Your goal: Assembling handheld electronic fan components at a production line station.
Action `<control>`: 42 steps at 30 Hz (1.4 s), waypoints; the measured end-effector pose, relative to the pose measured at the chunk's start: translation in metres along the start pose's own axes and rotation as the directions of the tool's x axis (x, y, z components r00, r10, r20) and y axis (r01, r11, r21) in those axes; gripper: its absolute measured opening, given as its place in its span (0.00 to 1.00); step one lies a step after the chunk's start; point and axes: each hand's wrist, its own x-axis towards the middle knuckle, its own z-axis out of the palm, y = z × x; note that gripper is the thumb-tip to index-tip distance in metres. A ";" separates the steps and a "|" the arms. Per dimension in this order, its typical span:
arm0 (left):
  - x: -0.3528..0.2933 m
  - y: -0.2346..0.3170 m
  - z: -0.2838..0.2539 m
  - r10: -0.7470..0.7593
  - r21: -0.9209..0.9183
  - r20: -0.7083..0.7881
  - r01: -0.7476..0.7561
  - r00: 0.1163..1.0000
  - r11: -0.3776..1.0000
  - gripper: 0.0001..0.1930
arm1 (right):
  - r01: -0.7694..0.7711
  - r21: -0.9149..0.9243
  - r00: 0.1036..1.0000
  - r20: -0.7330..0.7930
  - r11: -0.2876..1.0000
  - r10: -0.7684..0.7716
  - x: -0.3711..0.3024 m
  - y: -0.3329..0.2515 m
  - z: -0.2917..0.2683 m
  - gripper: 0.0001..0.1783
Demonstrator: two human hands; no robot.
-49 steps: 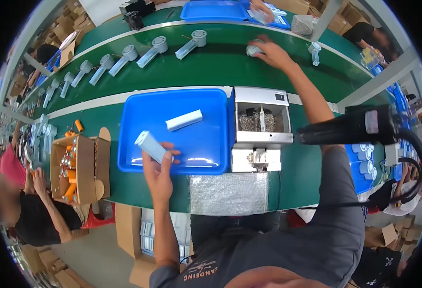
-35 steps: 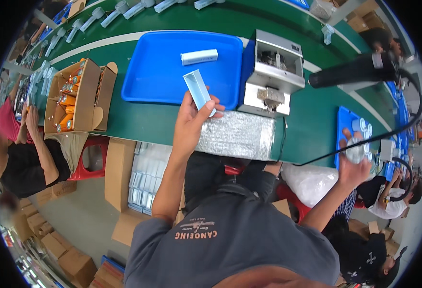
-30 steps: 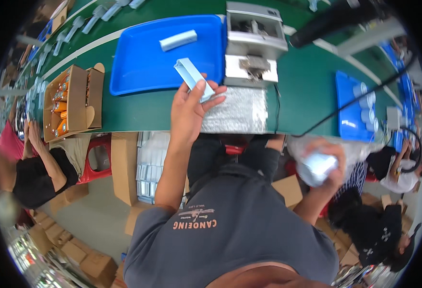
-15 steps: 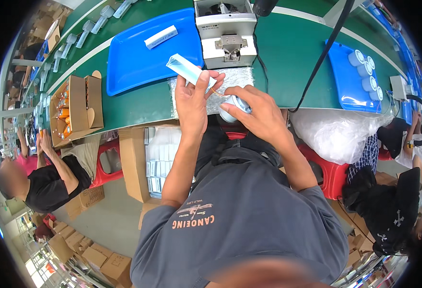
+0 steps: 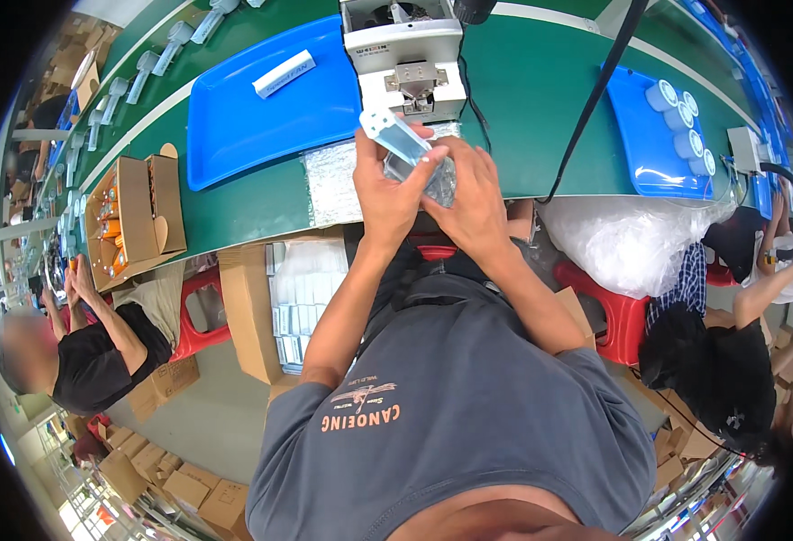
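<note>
Over the table's front edge, my two hands are close together on a handheld fan in parts. My left hand is closed around its pale-blue hollow handle, which tilts up and to the left. My right hand has its fingers wrapped round the fan's round greyish head, right beside the handle's lower end. Fingers cover part of both pieces, and where they meet is hidden. Beyond my hands stands a white bench machine with a metal fixture on its front.
A blue tray holds a small white box. On the right, another blue tray carries several white round parts. A carton of orange items stands at left. A black cable hangs across the right side. Co-workers sit on both sides.
My hands have come closer together, with the handle tipped more steeply and the round head turned and raised beside it. The wire seen between them earlier is now hidden.
</note>
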 end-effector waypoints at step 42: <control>-0.002 -0.011 -0.007 0.002 0.341 0.213 -0.076 0.977 0.937 0.36 | -0.275 0.504 0.960 0.104 0.819 0.259 0.046 0.028 -0.022 0.13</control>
